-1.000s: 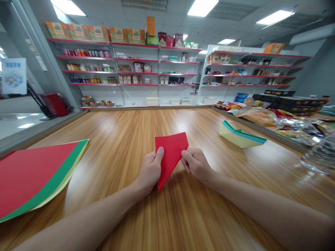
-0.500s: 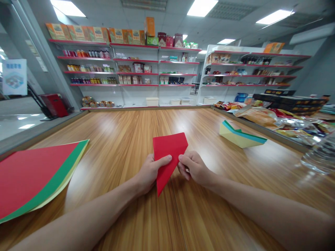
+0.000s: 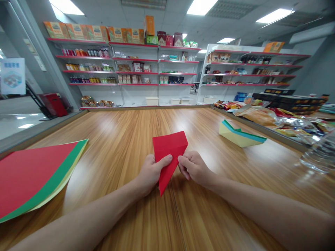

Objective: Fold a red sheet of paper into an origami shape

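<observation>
A folded piece of red paper (image 3: 169, 146), tapering to a point at its lower end, is held up over the wooden table (image 3: 120, 139). My left hand (image 3: 151, 172) grips it from the left, thumb across its front and the other fingers hidden behind it. At the paper's right edge, my right hand (image 3: 196, 168) pinches it between thumb and curled fingers. A crease crosses the paper's upper part. To the right stands a folded paper boat (image 3: 240, 135), pale yellow with blue and green along its top edge.
Sheets of coloured paper (image 3: 34, 174), red over green over pale yellow, lie at the left. A clear plastic bottle or container (image 3: 320, 155) is at the right edge. Snack packets (image 3: 261, 115) lie beyond the table's right rim. Stocked shelves (image 3: 136, 73) stand behind.
The red paper has tilted slightly and its lower tip has shifted a little right; its crease now shows more clearly. Both hands keep their hold.
</observation>
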The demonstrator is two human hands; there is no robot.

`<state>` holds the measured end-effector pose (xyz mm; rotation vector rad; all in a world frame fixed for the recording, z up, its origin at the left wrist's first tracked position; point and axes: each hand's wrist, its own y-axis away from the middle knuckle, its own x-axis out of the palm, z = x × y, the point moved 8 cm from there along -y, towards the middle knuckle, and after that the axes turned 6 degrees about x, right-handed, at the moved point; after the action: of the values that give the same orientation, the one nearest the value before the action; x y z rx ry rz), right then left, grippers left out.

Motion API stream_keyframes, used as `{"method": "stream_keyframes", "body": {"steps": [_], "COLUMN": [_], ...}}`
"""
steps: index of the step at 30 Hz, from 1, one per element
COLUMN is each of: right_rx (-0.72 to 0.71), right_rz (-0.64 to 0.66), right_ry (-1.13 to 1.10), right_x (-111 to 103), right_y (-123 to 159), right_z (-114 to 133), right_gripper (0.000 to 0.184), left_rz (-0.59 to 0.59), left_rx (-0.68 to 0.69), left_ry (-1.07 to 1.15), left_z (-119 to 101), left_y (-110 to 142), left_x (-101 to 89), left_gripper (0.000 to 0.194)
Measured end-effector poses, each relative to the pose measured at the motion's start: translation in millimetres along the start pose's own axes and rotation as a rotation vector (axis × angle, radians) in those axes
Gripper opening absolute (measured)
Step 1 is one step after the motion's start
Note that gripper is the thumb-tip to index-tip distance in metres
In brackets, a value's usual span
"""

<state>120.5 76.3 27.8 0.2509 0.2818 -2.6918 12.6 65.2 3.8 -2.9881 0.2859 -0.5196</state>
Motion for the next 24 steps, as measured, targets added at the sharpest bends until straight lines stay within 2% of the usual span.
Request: {"method": "stream_keyframes", "body": {"steps": [3,7,10,14,16,19,21,24], "right_rx": [0.014,0.038,0.034,0.052,0.094,0.144,0.146,0.119], "right_rz": [0.068,0.210,0.186,0.084,0.094,0.206,0.267,0.225], "right_ry": [-0.087,-0.225,-0.177,-0.008,-0.078,-0.258,-0.297,-0.190], "right_x": [5.2,16.6,15.0,7.3,8.2,19.0,25.6,24.4], "right_y": [-0.6,1.5,2.7,0.1,-1.9,-1.9,0.3,2.3], "right_z": [0.2,-0.8,-0.7,-5.0,-11.2,-18.4,-18.4,-15.0], "right_gripper": [0.040,0.041,0.041,0.040,0.039,0.038,0.039,0.039], "left_rz": [-0.028,0.001,-0.007,-0.033,-0.055,-0.066,-0.041,-0.060], "left_rx": [0.028,-0.043,-0.046,0.145,0.191,0.113,0.055,0.106], "left_ry": [0.012,0.075,0.057,-0.195,-0.238,-0.106,-0.031,-0.133], "left_z": [-4.1,-6.2,-7.7,-19.0,-19.4,-8.2,-2.2,-9.0], "left_y": [1.1,1.9,1.6,1.0,1.3,0.3,-0.2,0.6], "left_x": [0.8,8.1,7.6,2.4,0.4,-1.3,0.8,-0.3], "left_gripper": [0.028,0.029,0.029,0.030,0.031,0.031,0.031,0.032]}}
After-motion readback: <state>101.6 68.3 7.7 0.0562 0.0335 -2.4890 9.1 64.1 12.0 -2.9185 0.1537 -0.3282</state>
